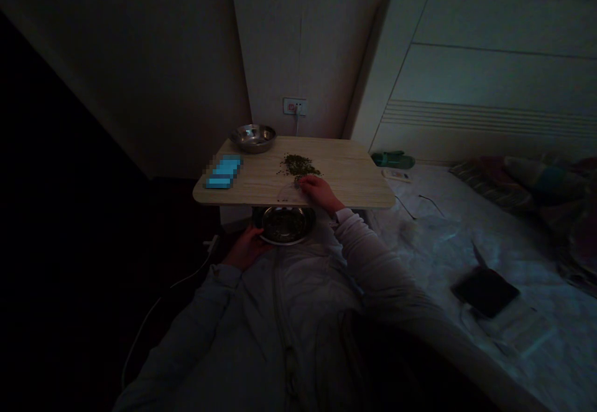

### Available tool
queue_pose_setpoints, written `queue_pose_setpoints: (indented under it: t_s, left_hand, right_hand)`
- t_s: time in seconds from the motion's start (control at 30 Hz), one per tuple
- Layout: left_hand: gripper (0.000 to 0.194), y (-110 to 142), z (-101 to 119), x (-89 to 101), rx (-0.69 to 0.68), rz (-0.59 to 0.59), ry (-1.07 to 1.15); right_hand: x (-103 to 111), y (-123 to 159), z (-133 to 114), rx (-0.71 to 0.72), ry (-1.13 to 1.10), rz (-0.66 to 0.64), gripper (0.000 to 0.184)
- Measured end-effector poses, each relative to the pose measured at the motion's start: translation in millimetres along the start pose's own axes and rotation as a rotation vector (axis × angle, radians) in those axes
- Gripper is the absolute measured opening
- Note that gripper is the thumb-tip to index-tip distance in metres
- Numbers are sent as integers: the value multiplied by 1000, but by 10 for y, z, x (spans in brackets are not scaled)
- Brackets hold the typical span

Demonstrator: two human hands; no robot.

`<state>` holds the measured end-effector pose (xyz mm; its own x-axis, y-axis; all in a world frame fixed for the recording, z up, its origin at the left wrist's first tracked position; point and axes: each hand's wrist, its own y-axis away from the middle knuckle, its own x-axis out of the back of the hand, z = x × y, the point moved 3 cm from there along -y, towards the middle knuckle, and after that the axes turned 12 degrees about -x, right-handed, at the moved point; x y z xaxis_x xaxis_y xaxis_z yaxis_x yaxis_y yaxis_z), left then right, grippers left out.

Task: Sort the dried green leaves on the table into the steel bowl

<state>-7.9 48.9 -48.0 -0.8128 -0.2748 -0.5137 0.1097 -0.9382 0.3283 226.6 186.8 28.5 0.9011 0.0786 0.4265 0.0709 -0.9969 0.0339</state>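
The green pile (300,165) of small dark bits lies loosely spread on the pale wooden tabletop (354,172), and every other place is told from it. The right hand (313,189) is at the near edge of the green pile, its fingers curled in and drawn together; whether they pinch any of the bits, I cannot tell. A clear round thing (288,193), faint in the dim light, lies just on the near side of the green pile, by the right hand. Nearer the person than the green pile, and lower than the tabletop, the left hand (247,247) is curled on the side of the lower bowl (280,243), gripping its rim; what is inside is too dark to make out. The upper bowl (253,144), shiny metal, stands beyond the green pile to the left, and a pixelated blue screen (224,172) lies to the left of it. A wall socket (295,106) is behind the green pile; well to its right, a green bottle (396,160) and a pale remote (396,175) lie on the bed (436,183)
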Motion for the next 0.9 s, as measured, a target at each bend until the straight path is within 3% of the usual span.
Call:
queue_pose_setpoints:
  t_s: [0.37,0.9]
  left_hand:
    - [42,21,17,-23,-1,6,-11]
    - [27,47,33,-58,4,31,10]
  right_hand:
    - [-1,-8,-4,-3,32,-5,17]
    - [0,44,-53,-2,26,-25,14]
